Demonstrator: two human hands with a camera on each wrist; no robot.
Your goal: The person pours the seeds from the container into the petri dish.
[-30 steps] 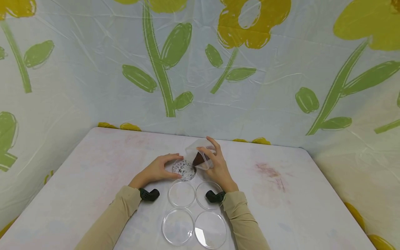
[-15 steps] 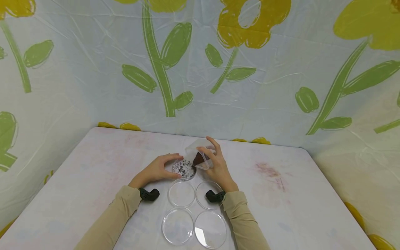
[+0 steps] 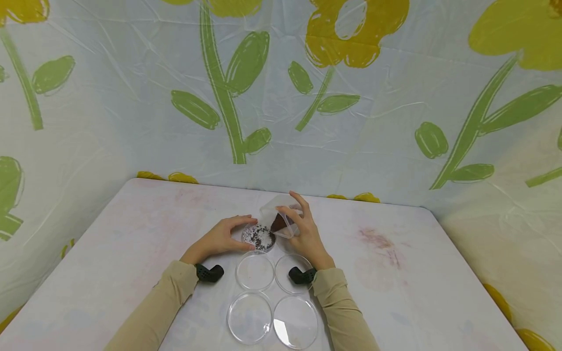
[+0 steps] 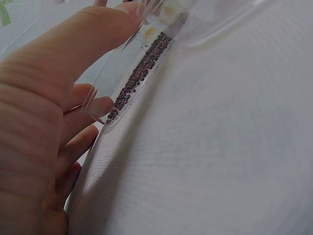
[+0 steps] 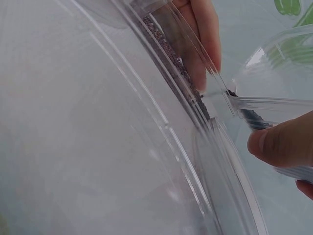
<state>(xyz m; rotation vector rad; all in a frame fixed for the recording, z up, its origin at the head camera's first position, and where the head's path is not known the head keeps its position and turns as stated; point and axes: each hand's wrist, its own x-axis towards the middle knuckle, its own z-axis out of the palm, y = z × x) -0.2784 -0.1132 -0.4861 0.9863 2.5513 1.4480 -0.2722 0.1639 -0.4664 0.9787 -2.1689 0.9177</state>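
Observation:
My left hand (image 3: 221,237) grips a clear round petri dish (image 4: 110,81) by its sides, thumb and fingers apart around the rim. Small dark grains (image 4: 142,71) lie along the bottom of this dish, and from above white shows between them. Over its right side, my right hand (image 3: 308,239) holds a tilted clear plastic box (image 3: 271,207). More dark grains (image 3: 278,223) are heaped in the box's lowered corner, which reaches the dish's rim. In the right wrist view, the thumb (image 5: 281,143) presses the box's side; some of the other fingers are hidden.
Several clear round dishes or lids stand just in front of the hands: a back left one (image 3: 255,272), a back right one (image 3: 287,280) under the right wrist, a front left one (image 3: 250,318) and a front right one (image 3: 303,317). Flowered cloth (image 3: 272,107) hangs behind the table (image 3: 153,219).
The dark grains in the petri dish have spread and shifted, with darker clusters now showing among the white. Both hands and the tilted box stay in nearly the same place.

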